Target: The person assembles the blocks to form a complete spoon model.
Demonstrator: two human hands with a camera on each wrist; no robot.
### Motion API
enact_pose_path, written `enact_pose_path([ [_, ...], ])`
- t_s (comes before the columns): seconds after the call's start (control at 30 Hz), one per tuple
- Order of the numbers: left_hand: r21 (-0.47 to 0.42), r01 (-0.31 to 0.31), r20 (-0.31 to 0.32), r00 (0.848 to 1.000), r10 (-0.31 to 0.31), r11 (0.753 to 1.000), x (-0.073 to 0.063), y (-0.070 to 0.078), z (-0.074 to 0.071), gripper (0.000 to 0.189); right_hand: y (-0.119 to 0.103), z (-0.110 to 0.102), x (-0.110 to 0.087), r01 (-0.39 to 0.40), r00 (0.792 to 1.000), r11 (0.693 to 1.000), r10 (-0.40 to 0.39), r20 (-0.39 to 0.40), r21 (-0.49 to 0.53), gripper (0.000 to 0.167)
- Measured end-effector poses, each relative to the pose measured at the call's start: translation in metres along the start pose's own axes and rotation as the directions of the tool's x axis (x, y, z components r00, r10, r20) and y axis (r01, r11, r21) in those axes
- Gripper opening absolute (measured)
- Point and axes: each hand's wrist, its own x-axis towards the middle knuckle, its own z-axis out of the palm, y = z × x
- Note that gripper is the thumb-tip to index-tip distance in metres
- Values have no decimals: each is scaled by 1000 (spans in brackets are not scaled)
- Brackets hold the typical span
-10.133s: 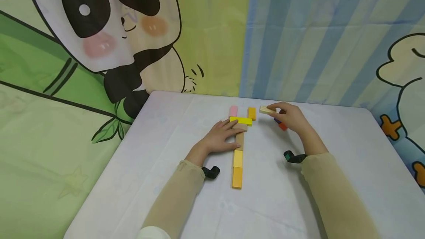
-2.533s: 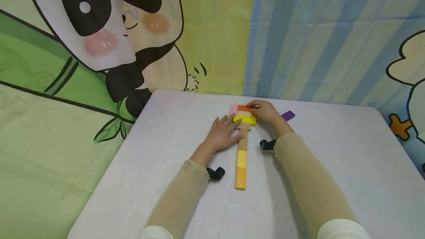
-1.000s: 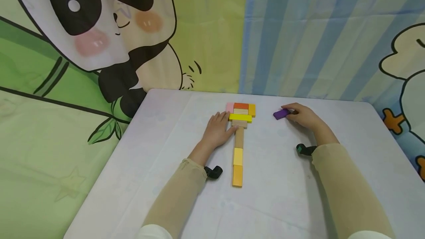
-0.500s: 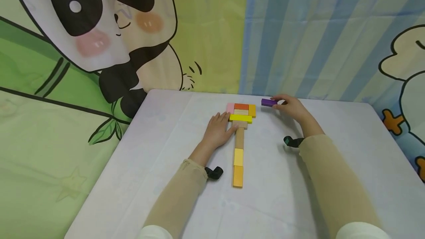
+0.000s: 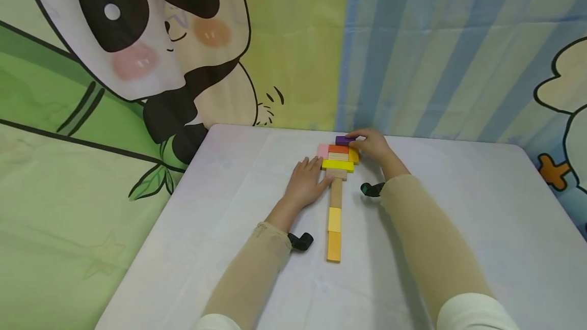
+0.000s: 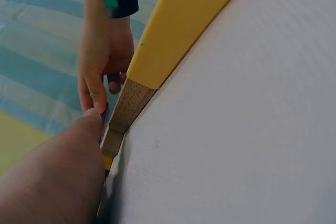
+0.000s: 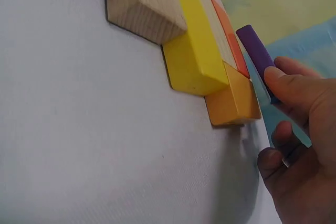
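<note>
My right hand (image 5: pixel 372 146) pinches a purple block (image 5: pixel 344 140) between thumb and fingers, just beyond the far end of a block layout. In the right wrist view the purple block (image 7: pixel 255 45) is apart from the red block (image 7: pixel 231 35). The layout's head has a pink block (image 5: pixel 323 150), a pale wood block (image 5: pixel 338 157), an orange block (image 5: pixel 353 155) and a yellow block (image 5: pixel 337 165). Below run a short wooden block (image 5: pixel 337 174), a long wooden block (image 5: pixel 336 193) and two yellow-orange blocks (image 5: pixel 334 246). My left hand (image 5: pixel 303 182) rests flat along the layout's left side, fingers fairly straight.
The white-covered table (image 5: pixel 220 218) extends on both sides of the blocks. Behind its far edge hangs a printed curtain (image 5: pixel 293 55) with a panda. A black wrist camera (image 5: pixel 301 242) sits on the left wrist, another camera (image 5: pixel 371 189) on the right.
Over the last second my right hand lifted the purple block from the table at right and carried it left, behind the red block. Earlier it set down the pale and red blocks. My left hand stays.
</note>
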Motion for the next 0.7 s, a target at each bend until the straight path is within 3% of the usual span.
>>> enact_pose_path([
  [0.47,31,-5,1,1000,5,1000,-1,4,1,80,-5,17,4,-22,1000,998,23,17,-50,30],
  [0.7,3,-9,9,1000,9,1000,-6,2,7,79,0,23,-5,7,999,997,-5,35,-71,31],
])
